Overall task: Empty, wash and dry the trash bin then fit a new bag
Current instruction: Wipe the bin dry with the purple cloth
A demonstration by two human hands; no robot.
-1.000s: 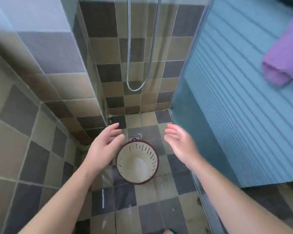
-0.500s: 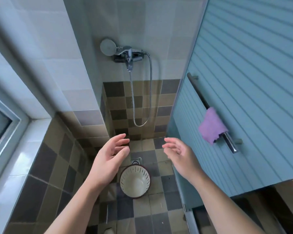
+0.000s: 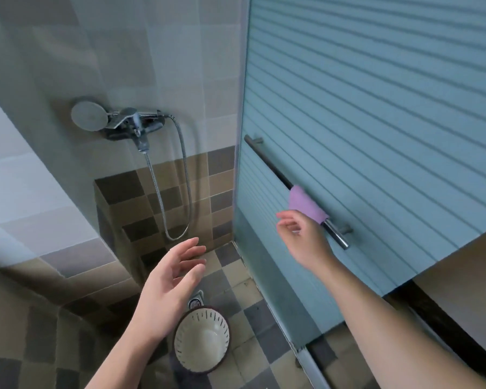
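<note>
Below, bin sits under left hand fingers.

- We see the bin as cream inside, with dark slits round its wall and a dark maroon rim.
- The cloth on the rail is a soft purple.
- The rail looks dark along most of its length and shiny silver at its near end.
- The door is pale blue-green with thin horizontal stripes.
- The floor is a check of grey and tan tiles.
- The wall is checked brown and tan lower down and pale grey, perhaps off-white, above.
- The shower head and hose are silver.
</note>
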